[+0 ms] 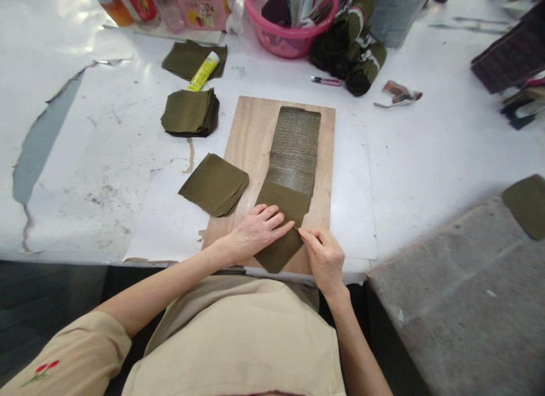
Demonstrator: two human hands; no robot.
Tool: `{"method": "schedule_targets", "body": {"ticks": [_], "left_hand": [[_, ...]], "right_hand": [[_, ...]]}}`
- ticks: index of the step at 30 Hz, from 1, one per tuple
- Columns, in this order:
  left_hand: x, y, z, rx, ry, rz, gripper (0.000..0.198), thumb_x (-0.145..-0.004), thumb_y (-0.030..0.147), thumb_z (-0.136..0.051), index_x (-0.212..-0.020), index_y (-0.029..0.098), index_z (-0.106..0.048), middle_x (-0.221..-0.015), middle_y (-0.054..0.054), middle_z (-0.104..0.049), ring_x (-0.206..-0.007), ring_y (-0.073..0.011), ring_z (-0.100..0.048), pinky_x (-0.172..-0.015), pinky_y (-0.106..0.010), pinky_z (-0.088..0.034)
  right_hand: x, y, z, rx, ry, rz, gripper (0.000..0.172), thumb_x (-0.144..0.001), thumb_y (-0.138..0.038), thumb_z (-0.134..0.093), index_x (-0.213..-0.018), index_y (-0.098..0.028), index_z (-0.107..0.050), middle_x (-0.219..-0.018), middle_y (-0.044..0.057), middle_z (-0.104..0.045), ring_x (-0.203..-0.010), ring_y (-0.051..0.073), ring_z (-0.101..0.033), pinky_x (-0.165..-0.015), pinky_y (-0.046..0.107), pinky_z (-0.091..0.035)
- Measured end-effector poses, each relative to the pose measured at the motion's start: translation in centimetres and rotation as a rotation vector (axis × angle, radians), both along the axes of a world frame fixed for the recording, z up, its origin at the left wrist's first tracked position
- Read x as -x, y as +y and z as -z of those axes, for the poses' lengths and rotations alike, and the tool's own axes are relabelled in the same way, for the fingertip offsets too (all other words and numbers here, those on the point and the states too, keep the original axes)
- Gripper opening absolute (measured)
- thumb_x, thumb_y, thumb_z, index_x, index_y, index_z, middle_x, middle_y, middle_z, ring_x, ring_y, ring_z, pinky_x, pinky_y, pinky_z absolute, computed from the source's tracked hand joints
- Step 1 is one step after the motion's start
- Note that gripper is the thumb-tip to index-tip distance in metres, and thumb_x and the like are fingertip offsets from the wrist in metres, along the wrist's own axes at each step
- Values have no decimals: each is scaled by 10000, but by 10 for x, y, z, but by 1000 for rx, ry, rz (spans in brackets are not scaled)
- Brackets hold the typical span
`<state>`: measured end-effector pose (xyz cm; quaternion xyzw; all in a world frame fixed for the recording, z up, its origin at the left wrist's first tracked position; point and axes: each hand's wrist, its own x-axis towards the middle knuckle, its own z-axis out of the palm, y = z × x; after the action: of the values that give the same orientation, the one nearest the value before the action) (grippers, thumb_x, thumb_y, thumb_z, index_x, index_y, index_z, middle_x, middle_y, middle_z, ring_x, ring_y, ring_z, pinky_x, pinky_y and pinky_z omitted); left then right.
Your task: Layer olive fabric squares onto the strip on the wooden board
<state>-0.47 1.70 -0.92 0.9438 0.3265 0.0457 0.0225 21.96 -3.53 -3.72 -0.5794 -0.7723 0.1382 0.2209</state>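
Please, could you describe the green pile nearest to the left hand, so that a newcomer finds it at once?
On the white table, find the wooden board. Across its left edge, just beyond the left hand, lies the green pile. Unlike the two piles farther back, this one partly rests on the board.

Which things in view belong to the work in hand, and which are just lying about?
Apparently in use:
green piece, left hand on it, right hand pinching its edge
streaked green strip just beyond
wooden board underneath
square green stack, likely, overlapping the board

Apparently just lying about:
pink basin
pink-handled tool
red-labelled bottle
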Motion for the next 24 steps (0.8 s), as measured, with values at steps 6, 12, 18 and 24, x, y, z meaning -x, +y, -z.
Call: {"method": "schedule_targets", "body": {"ticks": [6, 12, 18, 24], "left_hand": [[1, 1, 2, 28, -42, -15, 324, -990, 166, -436, -1302, 170, -524, -1204, -99, -575, -1152, -227, -515, -1012, -377, -392], [2, 3, 7, 69, -76, -28, 328, -989, 168, -437, -1303, 147, -528, -1212, -115, -590, -1148, -213, -528, -1003, -370, -404], [2, 3, 7, 66, -79, -25, 336, -988, 163, -437, -1312, 150, -525, -1209, -115, -596, -1139, -209, -537, -996, -367, -407], [1, 3, 4, 51, -66, -23, 309, -992, 173, -435, -1282, 156, -540, -1187, -103, -595, -1125, -216, -534, -990, -366, -405]], "right_hand": [[2, 1, -3, 3, 11, 12, 283, -973, -216, -495, -1183, -244, -683, -868, 42, -625, -813, 144, -561, -755, 261, -448], [-1, 1, -4, 62, 68, 15, 262, -971, -270, -507, -1163, -237, -682, -887, 42, -637, -829, 151, -579, -774, 272, -459], [-1, 3, -6, 104, 159, 53, 255, -960, -336, -529, -1146, -248, -680, -916, 36, -647, -844, 155, -602, -768, 271, -467], [15, 10, -6, 8, 4, 47, 241, -953, -332, -549, -1114, -235, -700, -873, 49, -653, -824, 173, -569, -761, 293, -429]]}}
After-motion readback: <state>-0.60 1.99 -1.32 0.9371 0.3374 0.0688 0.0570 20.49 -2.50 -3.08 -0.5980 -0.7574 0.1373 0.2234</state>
